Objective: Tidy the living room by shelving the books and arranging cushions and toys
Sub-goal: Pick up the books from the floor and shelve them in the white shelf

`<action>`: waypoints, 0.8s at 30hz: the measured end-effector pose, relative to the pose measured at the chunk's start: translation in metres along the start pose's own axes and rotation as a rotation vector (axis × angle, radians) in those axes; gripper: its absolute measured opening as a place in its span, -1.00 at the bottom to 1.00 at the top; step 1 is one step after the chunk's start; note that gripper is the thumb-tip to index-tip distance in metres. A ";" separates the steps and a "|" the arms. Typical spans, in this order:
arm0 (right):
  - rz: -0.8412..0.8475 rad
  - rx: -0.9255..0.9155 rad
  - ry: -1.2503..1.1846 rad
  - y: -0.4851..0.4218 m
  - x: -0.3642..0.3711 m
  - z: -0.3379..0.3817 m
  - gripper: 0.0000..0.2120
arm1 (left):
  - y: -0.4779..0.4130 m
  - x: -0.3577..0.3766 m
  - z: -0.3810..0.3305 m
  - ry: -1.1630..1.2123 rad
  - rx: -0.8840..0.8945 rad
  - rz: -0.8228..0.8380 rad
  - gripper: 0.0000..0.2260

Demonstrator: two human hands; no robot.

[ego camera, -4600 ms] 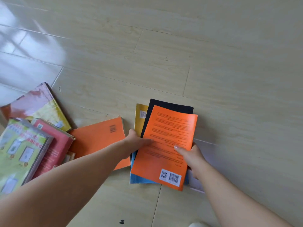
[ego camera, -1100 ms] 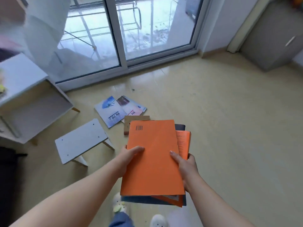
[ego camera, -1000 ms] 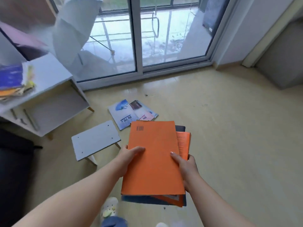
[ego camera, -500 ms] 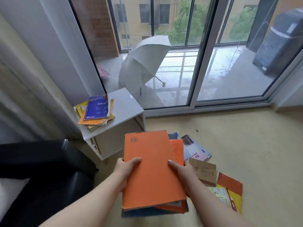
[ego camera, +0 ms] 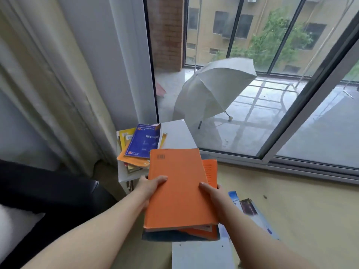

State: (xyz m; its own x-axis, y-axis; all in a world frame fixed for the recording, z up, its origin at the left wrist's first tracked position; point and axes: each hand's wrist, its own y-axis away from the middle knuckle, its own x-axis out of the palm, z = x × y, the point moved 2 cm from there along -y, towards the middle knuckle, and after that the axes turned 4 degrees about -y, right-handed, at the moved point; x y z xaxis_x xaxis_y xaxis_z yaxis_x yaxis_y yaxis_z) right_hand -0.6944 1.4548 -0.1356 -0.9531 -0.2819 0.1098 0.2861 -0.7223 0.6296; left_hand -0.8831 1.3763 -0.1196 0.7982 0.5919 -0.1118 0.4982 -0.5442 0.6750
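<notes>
Left hand (ego camera: 150,186) and right hand (ego camera: 212,193) grip book stack (ego camera: 178,191), orange cover uppermost, thumbs on top. Beyond: white surface (ego camera: 174,133) bearing blue-topped pile (ego camera: 142,143).

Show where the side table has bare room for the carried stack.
The bare patch is the right half of the white side table, between the book pile topped by a blue book and the edge beside the glass door. The left half is crowded by that pile. The left hand and right hand hold the orange-topped stack in front of it.
</notes>
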 end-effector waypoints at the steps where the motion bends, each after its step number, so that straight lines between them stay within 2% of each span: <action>1: 0.005 0.021 0.029 -0.011 0.007 0.005 -0.59 | -0.010 -0.001 -0.006 0.009 -0.019 -0.001 -0.36; 8: 0.003 0.093 0.102 -0.095 0.044 0.039 -0.70 | -0.097 -0.004 -0.048 0.028 -0.027 -0.022 -0.40; 12: -0.102 0.154 0.064 -0.163 0.064 0.048 -0.66 | -0.178 0.002 -0.076 -0.097 -0.077 0.001 -0.40; 15: -0.120 0.180 0.057 -0.211 0.077 0.060 -0.58 | -0.234 0.006 -0.093 -0.130 -0.093 0.021 -0.42; 18: -0.128 0.143 0.054 -0.259 0.089 0.072 -0.59 | -0.290 0.012 -0.103 -0.156 -0.098 0.026 -0.47; 20: -0.139 0.130 0.095 -0.280 0.093 0.075 -0.53 | -0.312 0.017 -0.105 -0.198 -0.081 0.064 -0.52; 22: -0.127 0.173 0.244 -0.311 0.098 0.068 -0.39 | -0.342 0.025 -0.098 -0.466 -0.052 0.137 -0.44; 24: -0.049 0.227 0.501 -0.327 0.110 0.058 -0.31 | -0.350 0.032 -0.091 -0.899 -0.013 0.220 -0.28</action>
State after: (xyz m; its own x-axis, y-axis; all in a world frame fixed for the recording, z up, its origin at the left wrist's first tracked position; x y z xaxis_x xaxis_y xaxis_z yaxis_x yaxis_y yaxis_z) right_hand -0.8979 1.6966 -0.2845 -0.7854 -0.5578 -0.2684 0.1616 -0.6033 0.7810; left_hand -1.0629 1.6398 -0.2929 0.8396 -0.2106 -0.5007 0.3051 -0.5799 0.7554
